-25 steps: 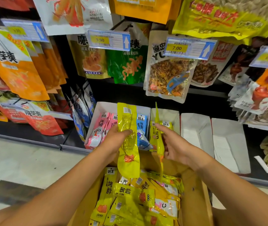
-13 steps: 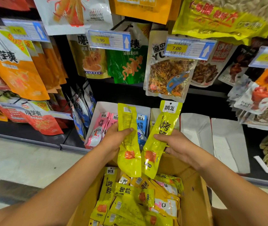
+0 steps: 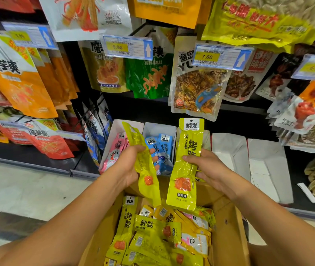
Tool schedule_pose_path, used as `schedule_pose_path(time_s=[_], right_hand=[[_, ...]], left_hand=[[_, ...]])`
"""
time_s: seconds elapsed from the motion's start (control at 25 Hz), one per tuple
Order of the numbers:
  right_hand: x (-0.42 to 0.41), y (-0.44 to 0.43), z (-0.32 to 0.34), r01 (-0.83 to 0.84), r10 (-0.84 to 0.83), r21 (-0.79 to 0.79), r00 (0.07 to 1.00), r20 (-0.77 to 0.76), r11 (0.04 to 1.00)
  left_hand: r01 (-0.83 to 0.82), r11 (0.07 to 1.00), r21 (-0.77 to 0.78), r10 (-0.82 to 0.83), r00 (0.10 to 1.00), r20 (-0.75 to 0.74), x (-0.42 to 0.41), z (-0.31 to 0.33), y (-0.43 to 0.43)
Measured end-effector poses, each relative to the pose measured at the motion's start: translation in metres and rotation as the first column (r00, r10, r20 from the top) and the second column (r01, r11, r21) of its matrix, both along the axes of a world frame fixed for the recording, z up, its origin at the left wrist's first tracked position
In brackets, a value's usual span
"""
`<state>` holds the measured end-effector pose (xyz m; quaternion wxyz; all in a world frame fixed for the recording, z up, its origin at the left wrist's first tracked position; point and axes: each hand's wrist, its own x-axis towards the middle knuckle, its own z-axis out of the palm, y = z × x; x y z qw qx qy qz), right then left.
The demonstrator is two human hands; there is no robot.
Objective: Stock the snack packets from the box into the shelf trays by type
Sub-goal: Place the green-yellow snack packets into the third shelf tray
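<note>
My left hand grips a long yellow snack packet, tilted, its back side toward me. In my right hand a second yellow packet stands upright, printed face showing. Both hover above the open cardboard box, which holds several yellow packets and a few pink ones. Behind the hands are white shelf trays: one with pink packets, one with blue packets, and a third tray mostly hidden behind the right packet.
Two more white trays stand to the right. Large hanging snack bags and price tags fill the rack above. Pale floor tiles lie at the left, below the shelf edge.
The right packet turned from edge-on to face-on and rose upright. The left packet tilted to the left and twisted in my left hand. Both hands stayed over the box.
</note>
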<state>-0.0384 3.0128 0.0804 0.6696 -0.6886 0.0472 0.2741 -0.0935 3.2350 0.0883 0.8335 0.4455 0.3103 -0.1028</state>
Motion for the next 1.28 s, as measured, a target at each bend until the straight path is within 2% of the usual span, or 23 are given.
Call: schedule_pose_path(time_s=[0.32, 0.56, 0.8, 0.96, 1.04, 1.16, 1.28], right_hand=[[0.001, -0.002, -0.007, -0.023, 0.025, 0.041, 0.998, -0.066, 0.999], [0.000, -0.001, -0.009, -0.015, 0.022, 0.078, 0.996, -0.090, 0.997], [0.003, -0.003, -0.011, 0.002, 0.008, 0.134, 0.997, -0.079, 0.991], [0.004, -0.006, -0.012, -0.031, 0.035, 0.061, 0.998, -0.061, 0.998], [0.006, -0.008, -0.014, -0.039, 0.041, 0.036, 0.998, -0.048, 0.999], [0.004, -0.006, -0.013, -0.049, 0.051, 0.076, 0.998, -0.027, 0.996], [-0.001, 0.000, -0.016, -0.071, 0.073, 0.098, 0.997, -0.008, 0.993]], left_hand=[[0.200, 0.979, 0.052, -0.190, 0.970, -0.149, 0.000, -0.003, 0.005], [0.160, 0.964, 0.214, -0.124, 0.977, -0.173, 0.003, -0.011, 0.004], [0.068, 0.961, 0.269, -0.034, 0.991, -0.128, 0.006, -0.013, 0.003], [0.085, 0.947, 0.309, -0.072, 0.996, -0.054, 0.006, -0.013, 0.001], [0.095, 0.911, 0.401, -0.109, 0.994, 0.014, 0.005, -0.012, -0.004], [0.122, 0.865, 0.486, -0.175, 0.982, 0.065, 0.002, -0.011, -0.011], [0.154, 0.913, 0.379, -0.196, 0.978, 0.073, 0.005, -0.017, -0.015]])
